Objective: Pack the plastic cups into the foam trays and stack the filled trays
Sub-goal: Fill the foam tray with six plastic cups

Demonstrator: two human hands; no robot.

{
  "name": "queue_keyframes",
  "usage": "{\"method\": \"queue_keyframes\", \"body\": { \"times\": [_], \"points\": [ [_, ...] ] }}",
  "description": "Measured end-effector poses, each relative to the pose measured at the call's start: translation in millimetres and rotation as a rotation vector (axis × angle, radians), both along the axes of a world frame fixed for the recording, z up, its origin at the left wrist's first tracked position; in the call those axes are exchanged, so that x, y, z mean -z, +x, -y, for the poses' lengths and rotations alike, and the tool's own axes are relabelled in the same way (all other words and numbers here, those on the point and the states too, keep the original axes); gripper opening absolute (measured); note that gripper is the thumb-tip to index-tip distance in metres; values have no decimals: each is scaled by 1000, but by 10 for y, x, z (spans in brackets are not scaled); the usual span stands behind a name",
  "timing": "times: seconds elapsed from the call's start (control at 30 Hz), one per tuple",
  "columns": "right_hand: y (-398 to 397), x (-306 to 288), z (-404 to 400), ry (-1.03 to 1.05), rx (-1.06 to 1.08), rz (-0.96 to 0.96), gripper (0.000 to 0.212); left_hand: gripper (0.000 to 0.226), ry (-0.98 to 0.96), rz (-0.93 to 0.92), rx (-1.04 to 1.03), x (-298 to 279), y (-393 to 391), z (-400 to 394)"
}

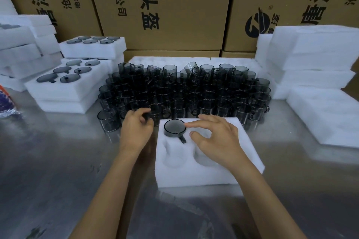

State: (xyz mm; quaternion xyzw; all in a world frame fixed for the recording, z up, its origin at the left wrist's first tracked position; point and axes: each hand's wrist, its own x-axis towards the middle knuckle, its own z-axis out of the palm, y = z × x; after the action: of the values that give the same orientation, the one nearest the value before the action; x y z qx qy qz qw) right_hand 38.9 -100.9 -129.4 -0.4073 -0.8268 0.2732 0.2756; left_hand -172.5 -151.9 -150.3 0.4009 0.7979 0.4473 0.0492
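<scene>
A white foam tray (206, 172) lies in front of me on the steel table. One smoky grey cup (174, 127) sits in its far left pocket, handle pointing toward me. My right hand (215, 137) hovers open over the tray, its index fingertip touching the cup's rim. My left hand (136, 128) is at the tray's left edge, fingers curled on the handle of another grey cup (157, 116) in the front row of a big cluster of loose cups (184, 91).
Filled foam trays (66, 81) are stacked at the left, with more (93, 46) behind. Empty foam trays (314, 58) are piled at the right, one lying flat (326, 116). Cardboard boxes (171, 6) wall off the back. A colourful bag (7, 101) sits at the far left.
</scene>
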Motion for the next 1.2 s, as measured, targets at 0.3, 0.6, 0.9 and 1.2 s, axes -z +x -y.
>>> {"method": "queue_keyframes", "body": {
  "times": [0.3, 0.6, 0.9, 1.2],
  "points": [
    [4, 0, -2, 3, -14, 9, 29, 13, -14, -211, 60, 12, 57, 5],
    [17, -21, -18, -109, 1, -318, 59, 15, 299, -464, 344, -293, 302, 20],
    [59, -41, -56, -136, 98, -514, 15, 65, 342, -460, 475, -346, 664, 56],
    [76, -118, -37, -306, 79, -545, 18, 65, 254, 5, 483, -329, 656, 34]
  ]
}}
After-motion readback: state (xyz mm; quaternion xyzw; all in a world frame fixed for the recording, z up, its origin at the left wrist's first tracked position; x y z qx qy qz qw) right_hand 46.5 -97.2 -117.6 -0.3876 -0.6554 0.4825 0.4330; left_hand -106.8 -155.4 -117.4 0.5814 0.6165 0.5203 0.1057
